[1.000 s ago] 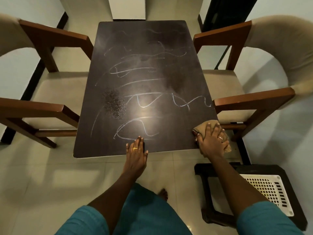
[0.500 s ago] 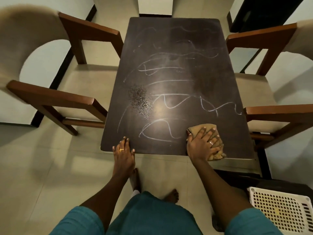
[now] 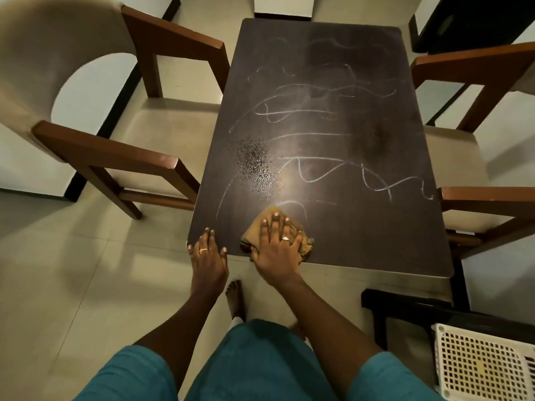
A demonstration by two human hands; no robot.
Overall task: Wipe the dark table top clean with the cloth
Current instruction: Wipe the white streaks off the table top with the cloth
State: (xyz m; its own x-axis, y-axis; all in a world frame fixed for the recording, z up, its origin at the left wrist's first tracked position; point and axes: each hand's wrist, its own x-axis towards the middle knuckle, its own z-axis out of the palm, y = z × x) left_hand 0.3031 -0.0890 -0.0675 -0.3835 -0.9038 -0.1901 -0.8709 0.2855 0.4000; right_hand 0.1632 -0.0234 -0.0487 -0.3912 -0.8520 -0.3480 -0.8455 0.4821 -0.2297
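Chalk scribbles (image 3: 295, 112), unreadable, cross table (image 3: 376, 241); right hand (image 3: 278, 250) presses cloth (image 3: 250, 234) flat-fingered, left hand (image 3: 208, 256) rests open.

Right hand (image 3: 279, 253) hides much of the cloth (image 3: 251, 233); white basket (image 3: 477, 369) is cropped.

Dim warm light, tabletop (image 3: 362, 227) glare, wide-angle bowing

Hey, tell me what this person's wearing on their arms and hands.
Short teal sleeves leave both forearms bare. The left hand has a gold ring on one finger; the right hand wears a ring with a pale, shiny top. No gloves, watch or bracelets show.
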